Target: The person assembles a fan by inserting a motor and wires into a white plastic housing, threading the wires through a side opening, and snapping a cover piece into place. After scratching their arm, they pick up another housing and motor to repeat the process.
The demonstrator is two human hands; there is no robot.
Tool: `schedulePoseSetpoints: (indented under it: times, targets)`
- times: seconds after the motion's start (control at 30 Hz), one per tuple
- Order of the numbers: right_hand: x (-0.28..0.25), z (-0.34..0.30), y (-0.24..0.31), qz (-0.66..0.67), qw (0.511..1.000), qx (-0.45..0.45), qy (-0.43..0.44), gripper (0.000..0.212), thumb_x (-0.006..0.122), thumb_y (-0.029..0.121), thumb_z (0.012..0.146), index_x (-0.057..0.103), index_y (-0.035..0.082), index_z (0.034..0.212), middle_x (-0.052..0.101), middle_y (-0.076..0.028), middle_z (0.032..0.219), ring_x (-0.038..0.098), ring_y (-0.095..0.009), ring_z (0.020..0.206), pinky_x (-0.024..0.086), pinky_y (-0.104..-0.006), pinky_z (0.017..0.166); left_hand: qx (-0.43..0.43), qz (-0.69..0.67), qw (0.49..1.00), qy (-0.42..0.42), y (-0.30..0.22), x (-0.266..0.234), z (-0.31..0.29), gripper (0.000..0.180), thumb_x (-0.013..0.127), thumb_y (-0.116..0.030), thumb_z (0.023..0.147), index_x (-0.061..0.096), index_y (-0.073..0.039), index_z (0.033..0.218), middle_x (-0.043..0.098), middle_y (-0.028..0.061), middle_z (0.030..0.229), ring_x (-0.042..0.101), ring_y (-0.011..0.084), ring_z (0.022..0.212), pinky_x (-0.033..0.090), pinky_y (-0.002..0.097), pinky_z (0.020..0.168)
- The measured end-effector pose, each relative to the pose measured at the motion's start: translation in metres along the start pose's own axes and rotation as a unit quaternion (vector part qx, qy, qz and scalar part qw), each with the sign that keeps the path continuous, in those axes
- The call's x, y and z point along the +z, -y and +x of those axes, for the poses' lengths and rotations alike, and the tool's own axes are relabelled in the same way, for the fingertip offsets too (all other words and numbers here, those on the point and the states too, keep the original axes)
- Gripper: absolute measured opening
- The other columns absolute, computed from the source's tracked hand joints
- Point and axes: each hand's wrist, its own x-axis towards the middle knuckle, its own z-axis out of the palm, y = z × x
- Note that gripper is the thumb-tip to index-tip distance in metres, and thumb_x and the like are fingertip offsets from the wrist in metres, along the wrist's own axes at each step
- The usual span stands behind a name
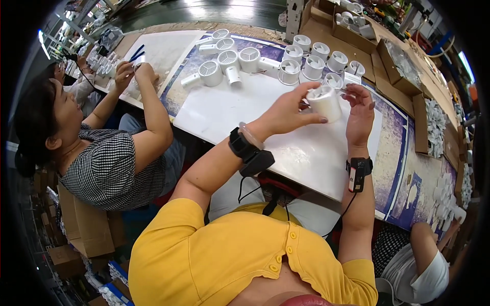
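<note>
My left hand (pixel 287 111) grips a short white fan housing (pixel 326 107), tilted above the white work sheet (pixel 245 115). Its thumb lies along the near side, with the fingers behind. On the other side of the housing is my right hand (pixel 360 112), raised with its fingers loosely bent and apart; I see nothing in it. Behind my hands stand several round white housings (pixel 313 67) with fan blades inside. To their left, white fan bodies with slatted grilles and handles (pixel 210 74) lie on the table.
A co-worker in a checked top (pixel 109 163) sits at the left, both hands on a small piece. Cardboard boxes (pixel 357 30) with white parts line the back right. At the lower right, another person in a white sleeve (pixel 423 273) works beside a pile of white pieces (pixel 446 201).
</note>
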Motion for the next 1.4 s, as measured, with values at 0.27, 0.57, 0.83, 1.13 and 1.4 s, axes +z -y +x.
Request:
schedulePoseSetpoints:
  times: [0.27, 0.57, 0.83, 1.13, 1.4]
  targets:
    - [-0.009, 0.0, -0.005, 0.024, 0.999, 0.038, -0.002, 0.05, 0.032, 0.041, 0.102, 0.058, -0.001, 0.11, 0.06, -0.007, 0.092, 0.056, -0.015, 0.086, 0.044, -0.0283, 0.082, 0.01, -0.018, 0.992, -0.122, 0.02, -0.128, -0.104, 0.078, 0.076, 0.0, 0.074, 0.036, -0.007, 0.141, 0.054, 0.0078, 0.125, 0.055, 0.0162, 0.11, 0.048, 0.0293, 0.092]
    - [0.006, -0.008, -0.002, -0.081, 0.992, 0.049, 0.082, 0.049, 0.031, 0.038, 0.103, 0.057, -0.002, 0.11, 0.059, -0.005, 0.084, 0.054, -0.013, 0.079, 0.043, -0.0266, 0.078, -0.069, 0.267, 0.936, -0.219, 0.047, -0.188, -0.138, 0.076, 0.08, -0.006, 0.071, 0.042, -0.005, 0.136, 0.052, 0.0096, 0.129, 0.054, 0.0196, 0.113, 0.045, 0.0317, 0.095]
    - [0.007, -0.008, -0.006, -0.087, 0.992, 0.067, 0.063, 0.051, 0.029, 0.038, 0.103, 0.058, -0.003, 0.109, 0.059, -0.005, 0.082, 0.054, -0.013, 0.078, 0.043, -0.0269, 0.077, -0.198, 0.536, 0.737, -0.36, 0.051, -0.2, -0.113, 0.067, 0.072, -0.019, 0.078, 0.04, -0.008, 0.136, 0.052, 0.0178, 0.126, 0.052, 0.0327, 0.113, 0.044, 0.0408, 0.094]
    - [0.007, -0.009, -0.011, -0.091, 0.992, 0.063, 0.062, 0.05, 0.028, 0.037, 0.104, 0.058, -0.003, 0.109, 0.059, -0.005, 0.081, 0.054, -0.013, 0.078, 0.044, -0.026, 0.076, 0.049, 0.645, 0.701, -0.299, 0.064, -0.206, -0.096, 0.069, 0.068, -0.015, 0.074, 0.039, -0.009, 0.136, 0.047, 0.0212, 0.13, 0.033, 0.0366, 0.13, 0.021, 0.0504, 0.11]
    - [0.011, -0.011, -0.008, -0.115, 0.987, 0.066, 0.087, 0.047, 0.028, 0.034, 0.104, 0.058, -0.003, 0.109, 0.059, -0.005, 0.081, 0.053, -0.011, 0.077, 0.044, -0.0249, 0.075, -0.061, 0.643, 0.736, -0.203, 0.046, -0.195, -0.076, 0.075, 0.076, -0.018, 0.067, 0.043, -0.006, 0.133, 0.049, 0.0158, 0.126, 0.037, 0.0358, 0.126, 0.025, 0.0498, 0.108]
